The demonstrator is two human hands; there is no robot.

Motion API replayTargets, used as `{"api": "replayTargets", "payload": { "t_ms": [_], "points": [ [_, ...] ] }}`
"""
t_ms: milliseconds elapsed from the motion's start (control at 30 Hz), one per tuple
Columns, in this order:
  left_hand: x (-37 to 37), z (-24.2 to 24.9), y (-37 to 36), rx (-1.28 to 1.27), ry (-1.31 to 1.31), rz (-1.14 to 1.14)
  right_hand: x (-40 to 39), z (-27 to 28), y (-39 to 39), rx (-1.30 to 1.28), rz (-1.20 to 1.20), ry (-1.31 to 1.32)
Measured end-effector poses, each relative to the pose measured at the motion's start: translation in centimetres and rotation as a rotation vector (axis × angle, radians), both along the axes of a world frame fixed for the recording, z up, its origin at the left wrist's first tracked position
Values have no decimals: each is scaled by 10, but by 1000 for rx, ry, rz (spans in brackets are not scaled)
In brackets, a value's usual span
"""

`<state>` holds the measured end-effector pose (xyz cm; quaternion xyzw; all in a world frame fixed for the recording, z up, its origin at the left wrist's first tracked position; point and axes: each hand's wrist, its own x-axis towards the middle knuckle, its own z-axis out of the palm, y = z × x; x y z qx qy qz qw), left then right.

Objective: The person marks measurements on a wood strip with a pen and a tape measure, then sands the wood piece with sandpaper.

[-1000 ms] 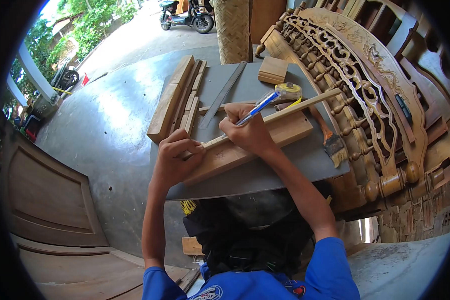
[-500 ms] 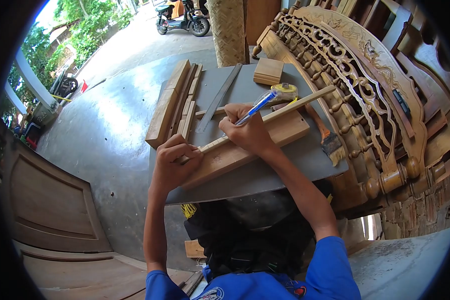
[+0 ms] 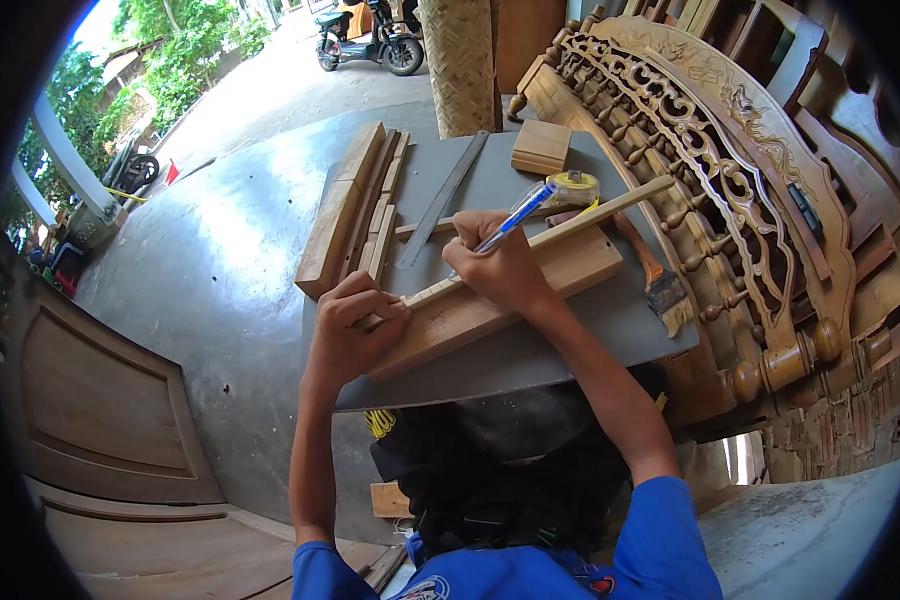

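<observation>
My right hand (image 3: 497, 262) is closed around a blue pen (image 3: 523, 212), its tip down by a thin wooden strip (image 3: 590, 216). That strip lies along a thick wooden block (image 3: 570, 266), and several short lines cross it between my hands. Curled around the near-left end of the strip and block, my left hand (image 3: 358, 325) grips the strip. Its fingertips are partly hidden. Beyond my hands a metal ruler (image 3: 445, 195) lies on the grey board (image 3: 450, 375), next to another thin wooden strip (image 3: 435, 226) partly covered by my right hand.
A yellow tape measure (image 3: 574, 187) and a small wood block (image 3: 541, 148) sit at the back. Lengths of wood (image 3: 342, 205) line the left edge. A paintbrush (image 3: 664, 292) lies right, beside a carved wooden panel (image 3: 710, 160). A scooter (image 3: 370, 45) stands outside.
The whole view has shifted slightly. Both hands, the pen and the strip keep nearly the same places relative to each other.
</observation>
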<state>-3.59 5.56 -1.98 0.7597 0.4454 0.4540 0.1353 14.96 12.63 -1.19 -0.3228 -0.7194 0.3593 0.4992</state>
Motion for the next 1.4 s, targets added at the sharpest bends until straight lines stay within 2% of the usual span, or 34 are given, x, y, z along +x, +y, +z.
{"api": "replayTargets", "payload": {
  "t_ms": [1033,1133,1400],
  "points": [
    [1,-1,1,-3,-4,12,5,1,1,-10,82,-11],
    [1,0,0,-16,6,16,6,2,2,-53,4,69],
    [-1,-1,0,-24,-2,1,9,2,4,-14,-12,19]
  ]
}}
